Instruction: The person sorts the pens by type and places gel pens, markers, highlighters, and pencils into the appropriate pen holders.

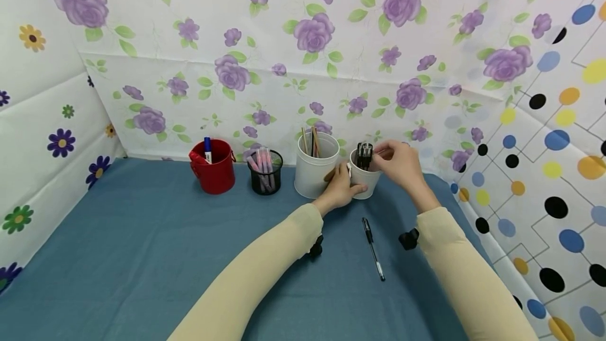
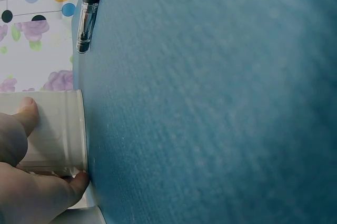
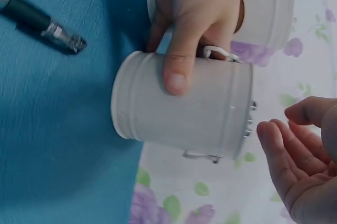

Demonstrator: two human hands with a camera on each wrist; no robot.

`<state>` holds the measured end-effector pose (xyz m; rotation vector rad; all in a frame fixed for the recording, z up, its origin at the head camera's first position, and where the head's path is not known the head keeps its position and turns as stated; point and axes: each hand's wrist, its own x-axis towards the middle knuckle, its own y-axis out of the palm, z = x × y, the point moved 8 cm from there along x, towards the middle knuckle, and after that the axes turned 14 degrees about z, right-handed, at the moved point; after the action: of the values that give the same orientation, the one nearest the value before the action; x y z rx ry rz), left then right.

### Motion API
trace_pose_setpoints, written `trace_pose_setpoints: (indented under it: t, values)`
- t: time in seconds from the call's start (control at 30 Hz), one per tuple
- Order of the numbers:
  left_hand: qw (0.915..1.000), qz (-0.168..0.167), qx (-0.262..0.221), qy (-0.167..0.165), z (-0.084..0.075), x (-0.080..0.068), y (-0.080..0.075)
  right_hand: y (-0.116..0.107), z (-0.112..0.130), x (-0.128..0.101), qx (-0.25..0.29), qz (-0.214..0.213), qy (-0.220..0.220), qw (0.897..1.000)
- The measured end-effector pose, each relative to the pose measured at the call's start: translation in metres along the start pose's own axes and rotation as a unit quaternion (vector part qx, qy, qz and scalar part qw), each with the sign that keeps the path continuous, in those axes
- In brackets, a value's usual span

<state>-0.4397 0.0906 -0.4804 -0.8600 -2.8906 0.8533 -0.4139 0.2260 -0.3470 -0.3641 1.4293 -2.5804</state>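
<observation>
A small white bucket [image 1: 362,182] stands at the back right of the table, with several black pens [image 1: 364,156] upright in it. My left hand [image 1: 339,188] holds this bucket at its left side, the thumb laid across the front. My right hand [image 1: 401,164] is at the bucket's right rim, beside the pens. In the right wrist view its thumb and loosely bent fingers [image 3: 271,134] stand apart with nothing between them, just off the bucket's mouth. A black gel pen [image 1: 373,246] lies on the table in front of the bucket.
Left of the small bucket stand a larger white bucket [image 1: 310,175] with several thin sticks or pencils, a black mesh cup [image 1: 266,182] of pink pens, and a red bucket [image 1: 215,175] holding markers. Patterned cloth walls [image 1: 279,99] close off the back and sides of the blue tablecloth [image 1: 156,236].
</observation>
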Motion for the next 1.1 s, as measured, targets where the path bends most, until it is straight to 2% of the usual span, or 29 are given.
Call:
trace_pose_setpoints:
  t: [0.23,0.37,0.6,0.77,1.0,1.1]
  values:
    - [1.0000,-0.007,0.003,0.001,0.001,-0.001,-0.001,-0.010,0.012,-0.021,-0.031,0.010,-0.031,0.999]
    - [0.9998,-0.013,0.008,0.015,-0.004,-0.008,-0.002,-0.008,0.018,-0.033,-0.044,0.035,-0.042,0.998]
    - [0.9992,-0.021,0.017,0.030,-0.009,-0.015,-0.004,0.013,0.021,-0.050,-0.062,0.102,-0.048,0.992]
    - [0.9989,-0.022,0.022,0.036,-0.010,-0.016,-0.005,0.030,0.013,-0.061,-0.067,0.138,-0.030,0.988]
    - [0.9992,-0.016,0.028,0.025,-0.010,-0.015,-0.003,0.057,0.000,-0.078,-0.084,0.183,-0.023,0.979]
    - [0.9991,-0.016,0.023,0.031,-0.013,-0.018,-0.003,0.070,-0.003,-0.088,-0.085,0.203,-0.026,0.975]
